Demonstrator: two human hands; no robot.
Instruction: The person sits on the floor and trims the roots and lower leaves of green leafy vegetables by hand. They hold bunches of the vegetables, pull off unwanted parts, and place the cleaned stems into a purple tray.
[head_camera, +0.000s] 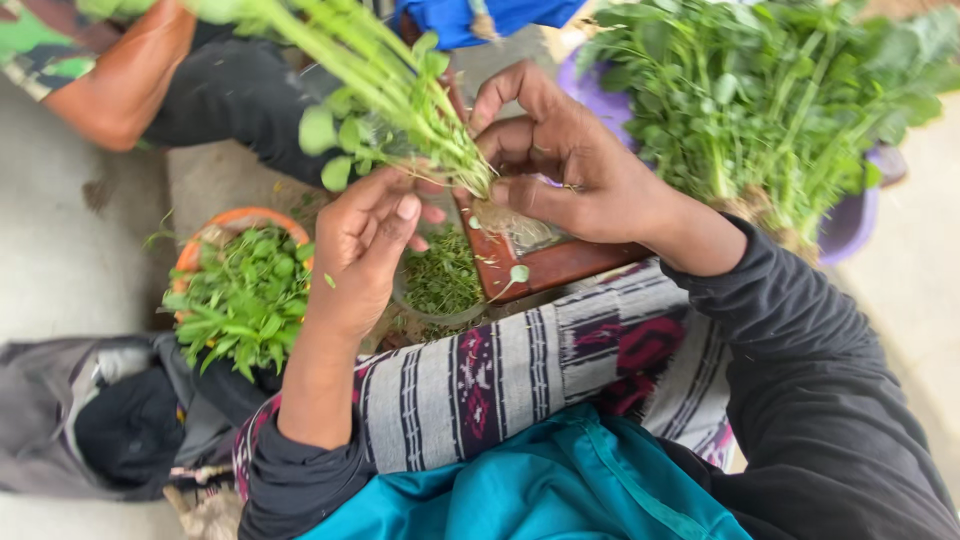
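Teal cloth (560, 485) and striped fabric (520, 370) cover the lap. Right hand (560, 160) pinches the root end of a bunch of greens (390, 90), held above a wooden board (545, 262). Left hand (365, 240) is loosely curled, fingers at the stems, gripping nothing clearly. Orange bowl (235, 218) of leaves sits left; purple tub (850, 225) of greens right.

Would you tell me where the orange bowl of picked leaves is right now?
In the head view, the orange bowl sits on the floor at lower left, just left of the left hand and above a grey bag.
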